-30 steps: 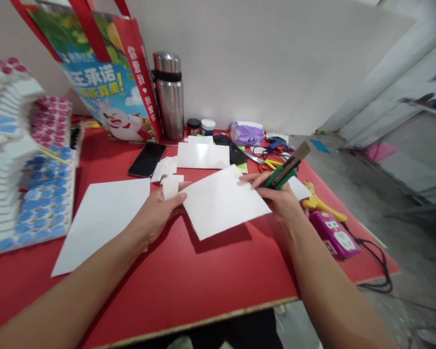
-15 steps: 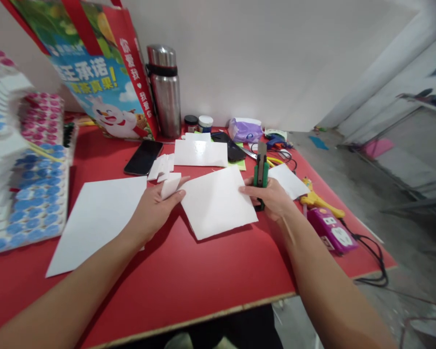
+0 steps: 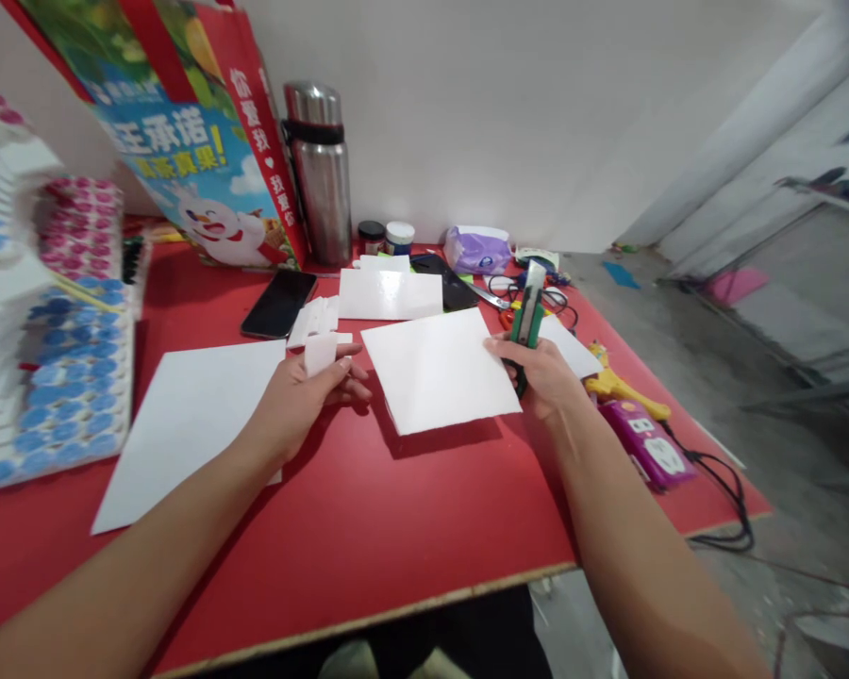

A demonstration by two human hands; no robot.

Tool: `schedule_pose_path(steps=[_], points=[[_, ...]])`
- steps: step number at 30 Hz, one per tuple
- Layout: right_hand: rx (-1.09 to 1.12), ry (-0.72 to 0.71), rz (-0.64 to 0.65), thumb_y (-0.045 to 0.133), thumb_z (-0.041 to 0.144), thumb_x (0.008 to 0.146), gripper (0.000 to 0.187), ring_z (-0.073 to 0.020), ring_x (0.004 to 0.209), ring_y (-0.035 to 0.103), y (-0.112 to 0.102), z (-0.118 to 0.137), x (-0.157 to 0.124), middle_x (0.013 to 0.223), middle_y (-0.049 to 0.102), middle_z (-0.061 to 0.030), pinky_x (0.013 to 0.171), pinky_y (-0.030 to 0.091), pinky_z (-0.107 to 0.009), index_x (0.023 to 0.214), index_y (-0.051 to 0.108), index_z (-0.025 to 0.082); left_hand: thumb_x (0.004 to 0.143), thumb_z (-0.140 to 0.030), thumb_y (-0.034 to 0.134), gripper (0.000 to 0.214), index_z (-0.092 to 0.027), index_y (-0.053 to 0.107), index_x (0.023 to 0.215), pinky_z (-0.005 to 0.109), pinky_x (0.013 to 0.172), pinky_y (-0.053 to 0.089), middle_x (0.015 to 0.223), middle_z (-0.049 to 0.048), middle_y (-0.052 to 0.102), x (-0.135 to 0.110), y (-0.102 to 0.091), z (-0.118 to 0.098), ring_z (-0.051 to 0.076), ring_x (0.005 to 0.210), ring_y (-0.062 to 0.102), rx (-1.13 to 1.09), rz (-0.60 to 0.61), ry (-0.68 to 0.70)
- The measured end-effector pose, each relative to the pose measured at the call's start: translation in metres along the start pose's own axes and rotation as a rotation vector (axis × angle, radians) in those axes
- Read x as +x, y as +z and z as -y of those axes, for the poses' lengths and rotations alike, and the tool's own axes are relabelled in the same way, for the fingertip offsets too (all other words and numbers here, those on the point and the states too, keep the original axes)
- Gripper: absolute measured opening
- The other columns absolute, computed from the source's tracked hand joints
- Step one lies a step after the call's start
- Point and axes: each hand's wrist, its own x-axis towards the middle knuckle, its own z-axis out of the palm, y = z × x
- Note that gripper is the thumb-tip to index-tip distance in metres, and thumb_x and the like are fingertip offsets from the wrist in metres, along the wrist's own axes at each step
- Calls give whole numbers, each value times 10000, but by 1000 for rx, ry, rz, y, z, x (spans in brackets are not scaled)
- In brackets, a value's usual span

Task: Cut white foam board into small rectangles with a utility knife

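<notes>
My right hand is closed around a green utility knife that points up and away. Between its thumb and fingers it also pinches the right edge of a square white sheet, which is held tilted above the table. My left hand has a small white strip between thumb and fingers, apart from the sheet's left edge. Under my left forearm lies a larger white sheet. Just beyond my left hand are several small white pieces.
On the red table are a black phone, steel flask, printed bag and glossy white board. Purple power socket and yellow tool sit right. Blue and pink pieces stand left.
My left hand has let go of the square sheet and keeps the small strip. My right hand has moved the sheet and knife slightly right and away, and the knife has tilted.
</notes>
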Motion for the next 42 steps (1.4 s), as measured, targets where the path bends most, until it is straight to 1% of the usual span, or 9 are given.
schedule_pose_path(steps=[8, 12, 16, 18, 21, 25, 34, 38, 42], points=[[88, 16, 128, 948, 287, 586, 397, -78, 469, 482, 0, -2, 0, 545, 560, 40, 388, 288, -182, 733, 593, 186, 915, -527, 701, 499, -110, 643, 1183, 418, 694, 649, 984, 122, 753, -6, 8, -5, 218, 703, 739, -13, 116, -69], [-80, 101, 349, 913, 344, 654, 346, -92, 458, 504, 0, 1, -7, 546, 614, -7, 383, 292, -202, 677, 618, 166, 893, -459, 752, 421, -107, 663, 1105, 404, 722, 649, 860, 105, 766, -6, 10, -2, 221, 699, 745, 9, 135, -69], [-219, 165, 598, 868, 410, 715, 334, -88, 504, 527, 0, 10, -15, 812, 758, -117, 414, 335, -228, 777, 726, 114, 877, -409, 766, 334, -112, 657, 983, 362, 683, 637, 733, 85, 744, -5, 7, 0, 219, 690, 739, 8, 87, -90], [-254, 180, 632, 868, 434, 728, 359, -83, 497, 508, -3, 13, -15, 737, 732, -87, 431, 339, -230, 798, 728, 111, 868, -379, 764, 293, -125, 644, 950, 356, 624, 623, 665, 64, 721, -4, 5, -2, 214, 624, 714, -4, 82, -105], [-222, 146, 502, 899, 477, 698, 407, -74, 463, 449, -12, 15, -11, 580, 616, 6, 428, 303, -225, 817, 701, 142, 882, -352, 724, 244, -137, 635, 809, 332, 575, 592, 550, 38, 657, -4, 2, -4, 186, 532, 655, 32, 119, -135], [-217, 50, 315, 893, 532, 697, 445, -52, 462, 393, -21, 10, -4, 692, 665, -36, 428, 268, -234, 813, 714, 141, 909, -356, 663, 333, -156, 592, 653, 316, 526, 552, 496, 47, 619, -4, 0, -3, 193, 507, 640, 107, 223, -156], [-263, 88, 350, 945, 460, 612, 480, -70, 449, 396, -2, -1, -8, 492, 477, 54, 435, 249, -230, 639, 550, 189, 917, -405, 675, 264, -160, 583, 951, 338, 617, 586, 604, 56, 719, -10, 6, -7, 215, 543, 705, 159, 239, -220], [-149, -47, 51, 929, 439, 598, 444, -79, 441, 382, -7, 5, -6, 502, 487, 52, 421, 271, -246, 654, 553, 211, 920, -470, 681, 448, -126, 602, 1196, 395, 656, 624, 755, 81, 763, -11, 10, -8, 211, 567, 712, 127, 219, -205], [-181, -239, -322, 873, 362, 648, 285, -152, 564, 524, -32, 31, -15, 663, 617, -1, 520, 414, -306, 797, 677, 219, 915, -508, 695, 504, -121, 626, 1230, 396, 670, 638, 1070, 155, 760, -10, 9, -7, 178, 618, 714, 73, 194, -192]])
